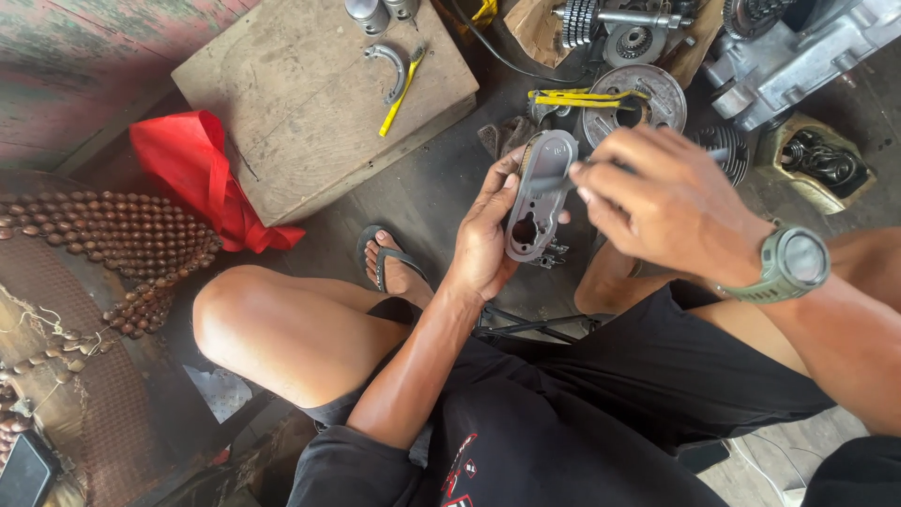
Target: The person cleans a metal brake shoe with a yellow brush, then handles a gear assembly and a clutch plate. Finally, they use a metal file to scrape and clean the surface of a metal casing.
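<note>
- While the person sits low with knees apart, the left hand (483, 239) grips a grey metal cover (538, 195) from its left side, thumb on the rim and fingers behind; it is held upright in the air between the knees, above the floor.
- By its look, the cover is stiff cast metal, light enough for one hand, not fragile, though possibly oily and so slippery; the long edges, where the left hand already has it, seem the surest hold.
- It is a long oval plate with rounded ends, a raised rim, a dull grey face, a round hole near the lower end and small holes beside it.
- Just right of it, the right hand (671, 202), with a green watch (786, 265) at the wrist, is closed on a thin dark tool (563, 181) whose tip rests on the cover's face; I cannot tell what kind of tool it is.
- Further off, a foot in a sandal (392, 265) rests on the dark floor, and a red cloth (202, 174) lies by a wooden block (324, 94).
- Beyond, a round metal disc (633, 103), gears (587, 21) and an engine case (798, 56) lie on the floor.
</note>
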